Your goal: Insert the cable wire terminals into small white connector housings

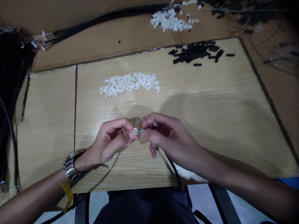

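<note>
Over the middle of a pale wooden board (210,124), my left hand (112,138) pinches a small white connector (135,130) between thumb and fingers. My right hand (163,133) is closed on thin coloured wires (143,127) that run into that connector. These wires come out of a black cable (174,169), which drops from my right hand over the board's near edge. The fingertips of both hands meet at the connector. A metal watch (71,166) sits on my left wrist.
A heap of white connectors (129,84) lies on the board behind my hands. Black connectors (196,51) are piled at the far right, and more white ones (171,20) lie on the cardboard beyond. Bundles of black cables (11,93) fill the left side.
</note>
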The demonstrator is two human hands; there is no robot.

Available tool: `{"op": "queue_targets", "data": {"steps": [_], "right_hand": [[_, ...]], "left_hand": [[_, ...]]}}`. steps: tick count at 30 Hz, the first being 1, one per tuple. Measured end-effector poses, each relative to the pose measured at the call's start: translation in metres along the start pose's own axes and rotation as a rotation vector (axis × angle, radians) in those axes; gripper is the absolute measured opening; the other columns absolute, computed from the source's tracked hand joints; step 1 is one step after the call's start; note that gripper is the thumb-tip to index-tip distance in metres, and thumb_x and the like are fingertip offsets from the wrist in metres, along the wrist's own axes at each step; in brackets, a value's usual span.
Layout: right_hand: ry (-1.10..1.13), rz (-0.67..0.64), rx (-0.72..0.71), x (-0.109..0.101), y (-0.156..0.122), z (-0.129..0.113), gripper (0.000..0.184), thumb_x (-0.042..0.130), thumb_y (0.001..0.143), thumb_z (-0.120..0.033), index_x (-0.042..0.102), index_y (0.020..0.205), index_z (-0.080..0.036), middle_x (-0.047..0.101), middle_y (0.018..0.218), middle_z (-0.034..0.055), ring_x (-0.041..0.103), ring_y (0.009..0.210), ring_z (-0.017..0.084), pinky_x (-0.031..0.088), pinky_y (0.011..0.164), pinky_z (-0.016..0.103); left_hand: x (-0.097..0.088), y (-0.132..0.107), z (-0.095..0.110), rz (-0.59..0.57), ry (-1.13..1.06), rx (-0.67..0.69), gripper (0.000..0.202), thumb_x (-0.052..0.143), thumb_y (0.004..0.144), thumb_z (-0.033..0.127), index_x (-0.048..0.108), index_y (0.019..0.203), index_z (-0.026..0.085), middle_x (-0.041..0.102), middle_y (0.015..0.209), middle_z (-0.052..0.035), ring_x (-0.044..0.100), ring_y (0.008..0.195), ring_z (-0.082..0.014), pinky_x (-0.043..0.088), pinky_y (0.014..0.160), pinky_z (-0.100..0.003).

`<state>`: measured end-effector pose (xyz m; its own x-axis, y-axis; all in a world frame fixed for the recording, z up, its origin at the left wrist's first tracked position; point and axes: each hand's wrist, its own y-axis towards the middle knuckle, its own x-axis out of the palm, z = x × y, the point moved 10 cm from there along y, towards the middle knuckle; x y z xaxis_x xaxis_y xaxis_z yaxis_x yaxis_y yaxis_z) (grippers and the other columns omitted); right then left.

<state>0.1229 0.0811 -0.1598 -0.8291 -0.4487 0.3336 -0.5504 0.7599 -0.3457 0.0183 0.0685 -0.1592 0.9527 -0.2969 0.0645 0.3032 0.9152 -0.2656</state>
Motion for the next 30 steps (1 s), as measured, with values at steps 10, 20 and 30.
{"op": "queue_targets", "data": {"steps": [10,20,30], "right_hand": [[0.016,-0.045,0.021,0.006,-0.001,-0.001,0.011,0.068,0.081,-0.023,0.059,0.077,-0.017,0.052,0.071,-0.0055,0.049,0.050,0.005,0.046,0.046,0.018],[0.104,-0.170,0.176,0.018,-0.002,0.006,0.019,0.069,0.081,-0.027,0.057,0.072,-0.016,0.050,0.052,-0.0086,0.052,0.042,0.006,0.043,0.045,0.018],[0.193,-0.257,0.163,0.020,0.001,0.008,0.019,0.068,0.085,-0.032,0.060,0.080,-0.016,0.051,0.056,-0.0085,0.046,0.038,0.003,0.044,0.034,0.014]], "left_hand": [[-0.008,0.006,0.003,0.045,-0.042,0.021,0.020,0.062,0.090,0.031,0.063,0.077,0.016,0.054,0.061,0.0016,0.046,0.054,-0.0092,0.036,0.051,-0.021],[-0.017,-0.019,0.073,0.184,0.434,0.597,0.006,0.063,0.086,0.016,0.064,0.088,0.021,0.063,0.072,-0.0010,0.055,0.062,-0.0134,0.045,0.060,-0.027],[0.015,-0.029,0.090,0.009,0.788,0.817,0.022,0.068,0.083,0.008,0.064,0.105,0.014,0.072,0.086,-0.0072,0.067,0.076,-0.0152,0.055,0.068,-0.026]]}}
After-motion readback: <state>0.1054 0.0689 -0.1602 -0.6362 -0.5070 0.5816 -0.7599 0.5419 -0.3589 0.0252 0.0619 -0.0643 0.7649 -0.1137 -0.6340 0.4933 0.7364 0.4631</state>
